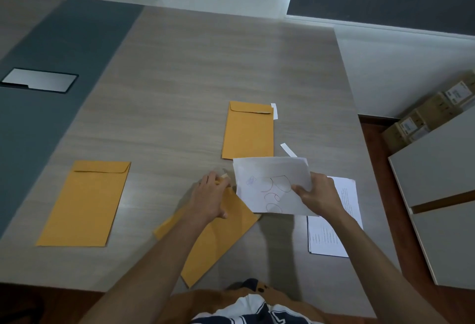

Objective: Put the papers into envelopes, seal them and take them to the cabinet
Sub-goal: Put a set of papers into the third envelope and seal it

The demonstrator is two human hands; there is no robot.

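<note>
mid-fill on one envelope: my left hand (209, 196) fingers curled on the mouth of the near envelope (218, 236) on the worktop (180, 79), right hand (317, 195) pinching folded papers (270, 184) just above it. two envelopes (248, 130) (87, 202) look sealed; paper stack (331, 233) left, cabinet run not started

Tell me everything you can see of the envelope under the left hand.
The envelope is plain manila paper, lying flat and diagonal at the table's near edge. The left hand grips its upper end, fingers curled round the mouth; whether it is open cannot be told. The white sheet held by the right hand overlaps its upper right corner. The left forearm crosses it.
</note>
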